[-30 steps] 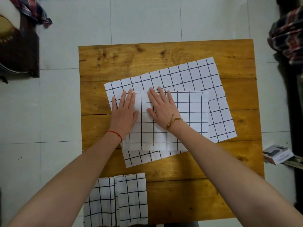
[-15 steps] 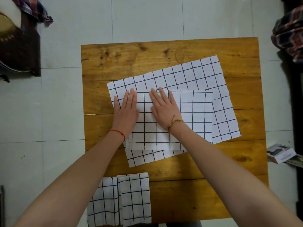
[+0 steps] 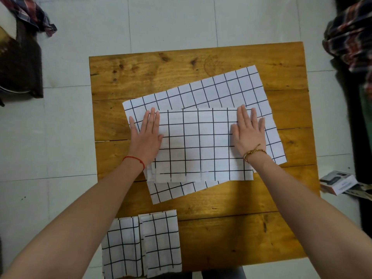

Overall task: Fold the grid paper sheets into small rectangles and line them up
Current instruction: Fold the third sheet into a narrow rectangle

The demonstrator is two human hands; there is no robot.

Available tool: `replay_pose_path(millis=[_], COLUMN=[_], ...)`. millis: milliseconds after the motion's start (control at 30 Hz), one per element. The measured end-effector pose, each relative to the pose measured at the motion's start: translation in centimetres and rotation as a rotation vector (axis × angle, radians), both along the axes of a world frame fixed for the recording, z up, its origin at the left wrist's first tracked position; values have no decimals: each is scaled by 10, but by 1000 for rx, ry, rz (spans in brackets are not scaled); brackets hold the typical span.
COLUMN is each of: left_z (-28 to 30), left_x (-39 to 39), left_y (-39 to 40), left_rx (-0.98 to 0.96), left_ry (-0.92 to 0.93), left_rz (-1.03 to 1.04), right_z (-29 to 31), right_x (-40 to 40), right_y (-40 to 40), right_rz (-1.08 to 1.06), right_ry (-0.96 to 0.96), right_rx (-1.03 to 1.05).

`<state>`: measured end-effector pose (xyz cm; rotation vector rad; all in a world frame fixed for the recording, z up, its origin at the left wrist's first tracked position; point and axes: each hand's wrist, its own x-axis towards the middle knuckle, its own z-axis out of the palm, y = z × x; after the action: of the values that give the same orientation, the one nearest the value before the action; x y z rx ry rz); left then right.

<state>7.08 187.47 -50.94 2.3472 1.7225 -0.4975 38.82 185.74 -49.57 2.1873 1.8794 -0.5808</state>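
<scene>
Nearest, two folded grid rectangles (image 3: 141,246) lie touching at the wooden table's (image 3: 241,228) near edge. Beyond, the left hand (image 3: 146,135) and right hand (image 3: 248,133) press flat, fingers straight and close together, on the half-folded grid sheet (image 3: 199,146), over an unfolded sheet (image 3: 211,89). Such paper looks light and easily creased; I would grip its side edges.
</scene>
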Motion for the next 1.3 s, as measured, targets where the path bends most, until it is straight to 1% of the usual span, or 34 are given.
replay_pose_path(millis=[333, 400, 467, 567, 633, 700, 800, 933, 1100, 1133, 1233, 1300], left_z=[7, 11, 17, 23, 26, 28, 30, 29, 30, 31, 36, 41], left_x=[3, 4, 5, 6, 8, 9, 11, 11, 5, 3, -5, -8], left_y=[3, 5, 8, 14, 18, 24, 34, 45, 53, 54, 55, 52], left_rx=[-43, -63, -64, 0, 42, 38, 8, -2, -113, -133, -194, -250], left_ry=[23, -16, -118, -269, -326, -340, -314, -325, -281, -297, -433, -496], left_rz=[5, 18, 72, 179, 231, 275, 341, 426, 543, 570, 644, 641], right_z=[5, 7, 10, 15, 17, 18, 16, 12, 5, 5, 6, 6], right_x=[2, 3, 3, -1, -7, -18, -36, -57, -65, -65, -65, -66], right_y=[4, 6, 7, 6, 6, 5, 4, 4, 4, 3, 3, 2], right_rz=[-53, -62, -54, 16, 87, 178, 322, 404, 367, 366, 363, 355], right_ry=[97, 128, 145, 143, 141, 137, 116, 72, 58, 55, 57, 64], right_rx=[-22, -32, -17, 53, 80, 76, 34, -17, -86, -92, -95, -90])
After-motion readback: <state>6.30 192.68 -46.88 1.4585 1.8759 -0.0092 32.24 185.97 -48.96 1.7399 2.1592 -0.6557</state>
